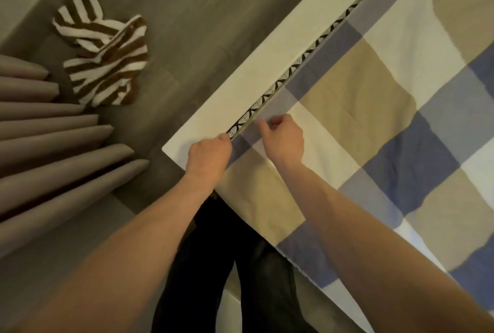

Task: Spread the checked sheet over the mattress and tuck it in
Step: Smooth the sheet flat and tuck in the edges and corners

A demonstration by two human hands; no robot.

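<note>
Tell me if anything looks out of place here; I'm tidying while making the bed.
A brown-and-white striped cloth lies crumpled on the floor beside the bed frame. The checked sheet lies flat, both hands at its edge.

Floor (pixel 187 12): grey wood-look planks | curtain (pixel 53 145): grey pleats at left, touching floor | striped cloth (pixel 104 60): brown-white, crumpled on floor near curtain | bed frame (pixel 267 65): cream | light: dim, warm

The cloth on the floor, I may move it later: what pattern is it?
Brown and white stripes on the cloth, shown in the head view.
</note>
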